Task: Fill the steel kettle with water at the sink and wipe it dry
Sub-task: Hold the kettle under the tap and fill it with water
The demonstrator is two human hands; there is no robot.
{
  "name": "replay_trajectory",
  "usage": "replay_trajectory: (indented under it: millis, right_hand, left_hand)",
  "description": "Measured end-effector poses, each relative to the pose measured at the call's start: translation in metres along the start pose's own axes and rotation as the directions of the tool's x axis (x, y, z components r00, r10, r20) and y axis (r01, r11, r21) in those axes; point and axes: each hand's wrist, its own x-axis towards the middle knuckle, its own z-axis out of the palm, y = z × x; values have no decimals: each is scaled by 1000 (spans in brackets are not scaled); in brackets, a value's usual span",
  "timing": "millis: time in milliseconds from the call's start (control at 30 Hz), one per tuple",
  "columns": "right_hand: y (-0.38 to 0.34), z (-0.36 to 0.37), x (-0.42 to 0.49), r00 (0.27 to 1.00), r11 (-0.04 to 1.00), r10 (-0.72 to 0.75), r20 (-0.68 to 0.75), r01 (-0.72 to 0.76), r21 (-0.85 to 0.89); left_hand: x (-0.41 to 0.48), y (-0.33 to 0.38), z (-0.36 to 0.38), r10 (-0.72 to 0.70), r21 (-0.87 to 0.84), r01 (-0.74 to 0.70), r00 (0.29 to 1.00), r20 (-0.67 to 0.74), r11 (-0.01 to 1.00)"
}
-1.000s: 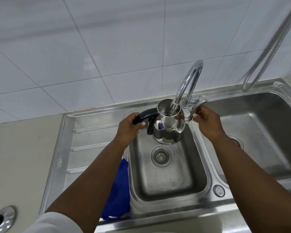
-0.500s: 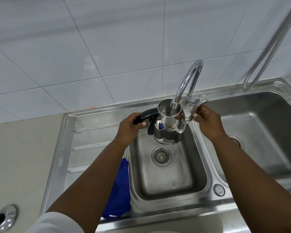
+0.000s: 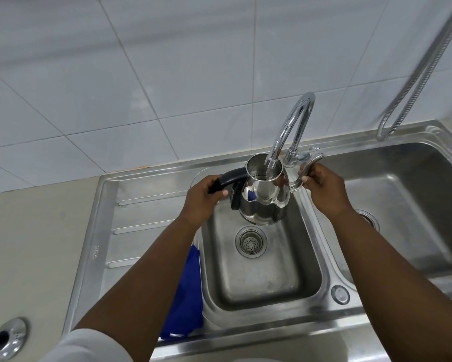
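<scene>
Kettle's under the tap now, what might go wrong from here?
1. The kettle hangs over the basin from the left hand alone, gripping its black handle; added water weight may tip it.
2. The right hand is on the tap lever; a late shutoff could overflow the open top.
3. The blue cloth lies at the basin edge, where splashes may wet it.

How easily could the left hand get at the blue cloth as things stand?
Probably not yet: the left hand is shut on the kettle handle under the tap. The cloth lies beside the basin under that forearm, with nothing on it, so once the kettle is put down it looks reachable.
</scene>
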Motion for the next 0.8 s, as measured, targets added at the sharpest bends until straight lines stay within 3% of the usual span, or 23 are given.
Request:
replay_trajectory:
  millis: [800]
  right_hand:
    - [2, -2, 1, 1000, 1000, -2, -9, 1, -18]
  left_hand:
    - [-4, 2, 1, 7, 1, -7, 1000, 4, 1000]
